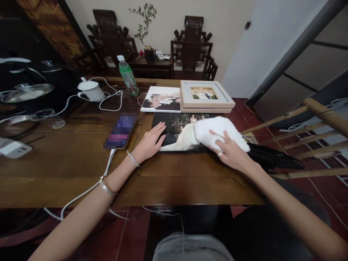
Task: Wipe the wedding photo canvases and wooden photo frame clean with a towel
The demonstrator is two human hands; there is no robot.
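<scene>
Rested left hand (151, 142), flat with thumb apart, on the nine-o'clock edge of the dark photo panel (174, 125), ahead at twelve — gripped white cloth (230, 127) in right hand (232, 152) over the panel's three-o'clock end. Had phone (119, 131) at nine, framed picture (205, 93) at one.

white cloth (230, 125), black-and-cream photo (178, 128), brown table (185, 181)
</scene>
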